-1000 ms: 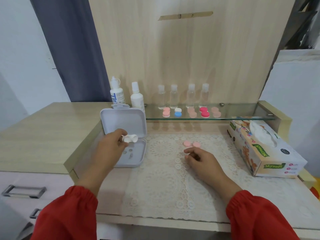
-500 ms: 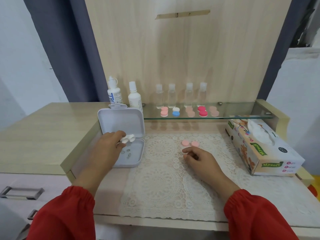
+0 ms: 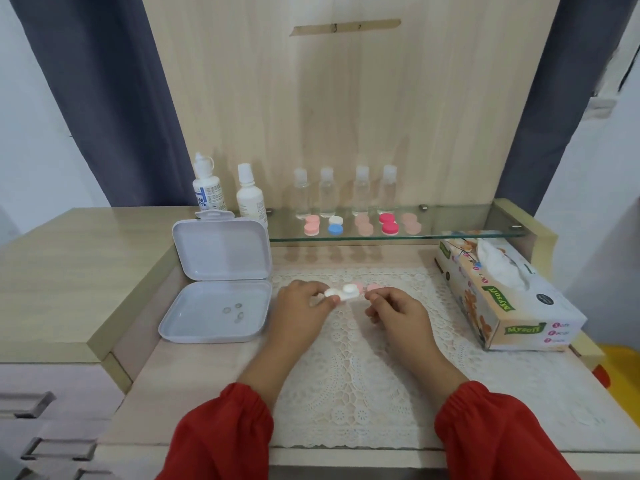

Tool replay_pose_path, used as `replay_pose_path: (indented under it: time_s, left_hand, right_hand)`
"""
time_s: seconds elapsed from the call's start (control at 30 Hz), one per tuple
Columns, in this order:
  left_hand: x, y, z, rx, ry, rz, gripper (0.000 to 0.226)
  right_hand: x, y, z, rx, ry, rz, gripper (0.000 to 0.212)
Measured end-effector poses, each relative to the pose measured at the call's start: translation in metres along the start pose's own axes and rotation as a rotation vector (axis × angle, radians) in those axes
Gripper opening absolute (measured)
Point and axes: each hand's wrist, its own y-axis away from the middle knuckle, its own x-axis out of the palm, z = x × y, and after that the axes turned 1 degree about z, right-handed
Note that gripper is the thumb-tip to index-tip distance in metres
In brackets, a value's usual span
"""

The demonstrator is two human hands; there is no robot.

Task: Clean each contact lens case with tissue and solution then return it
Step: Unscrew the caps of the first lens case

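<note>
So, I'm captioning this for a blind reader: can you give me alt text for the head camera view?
A person's left hand holds a white contact lens case over a lace mat, the right hand close beside it with fingers curled. To the left lies an open white box; a tissue box sits right, bottles and coloured cases on a glass shelf behind.

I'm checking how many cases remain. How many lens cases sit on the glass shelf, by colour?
Pale pink cases: 3
White and blue case: 1
Hot pink case: 1
Total on the glass shelf: 5
</note>
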Motion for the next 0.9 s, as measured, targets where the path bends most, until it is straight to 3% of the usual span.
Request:
replay_pose_path:
  time_s: [0.13, 0.67, 0.73, 0.8, 0.9]
  left_hand:
    - [0.019, 0.001, 0.001, -0.005, -0.096, 0.025, 0.025]
    - [0.024, 0.001, 0.01, 0.011, -0.182, 0.052, 0.032]
    - [0.024, 0.001, 0.011, 0.018, -0.18, 0.05, 0.033]
    - [0.024, 0.001, 0.012, 0.017, -0.174, 0.049, 0.036]
    - [0.024, 0.001, 0.011, 0.015, -0.18, 0.047, 0.045]
  right_hand:
    - [0.0, -0.001, 0.0, 0.003, -0.021, -0.001, 0.016]
    - [0.0, 0.001, 0.002, -0.021, -0.011, -0.057, 0.014]
    - [-0.006, 0.001, 0.01, -0.103, 0.126, -0.096, 0.014]
    - [-0.017, -0.003, 0.02, -0.247, 0.415, -0.131, 0.015]
    - [-0.045, -0.023, 0.037, -0.398, 0.705, -0.286, 0.018]
